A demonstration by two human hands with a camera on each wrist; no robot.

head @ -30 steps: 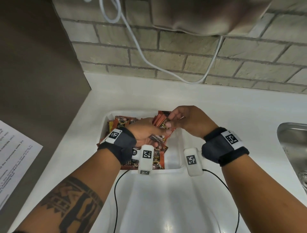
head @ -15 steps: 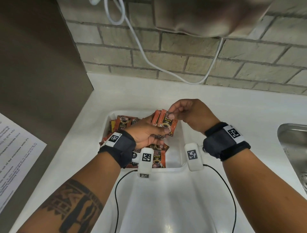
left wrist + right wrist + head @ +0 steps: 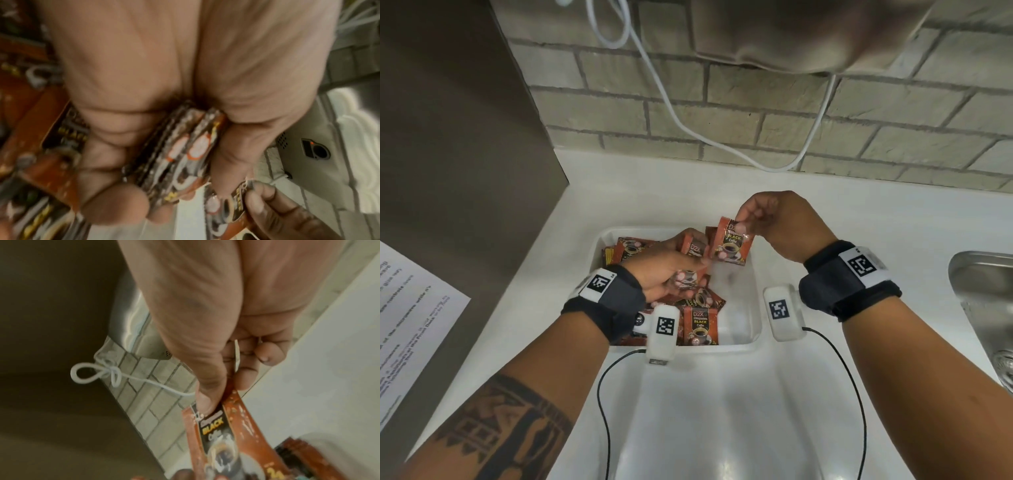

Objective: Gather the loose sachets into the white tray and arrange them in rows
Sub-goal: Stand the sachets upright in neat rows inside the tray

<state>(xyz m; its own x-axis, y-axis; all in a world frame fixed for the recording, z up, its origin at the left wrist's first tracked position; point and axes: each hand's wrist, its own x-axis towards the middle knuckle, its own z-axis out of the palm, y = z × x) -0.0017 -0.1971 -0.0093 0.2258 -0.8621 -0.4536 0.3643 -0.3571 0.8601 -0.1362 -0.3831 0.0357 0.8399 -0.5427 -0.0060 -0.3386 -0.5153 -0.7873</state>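
**Both hands hold sachets over the tray**

The right hand (image 3: 784,222) pinches 1 sachet (image 3: 731,245) by its top edge between thumb and fingers, hanging upright above the far right corner of the tray (image 3: 755,291). The left hand (image 3: 664,270) grips a stack (image 3: 180,155) of sachets on edge, over the tray's middle. Loose sachets (image 3: 697,323) lie jumbled along the tray's left side and near edge. The tray sits on the counter (image 3: 842,212), toward its far left corner.
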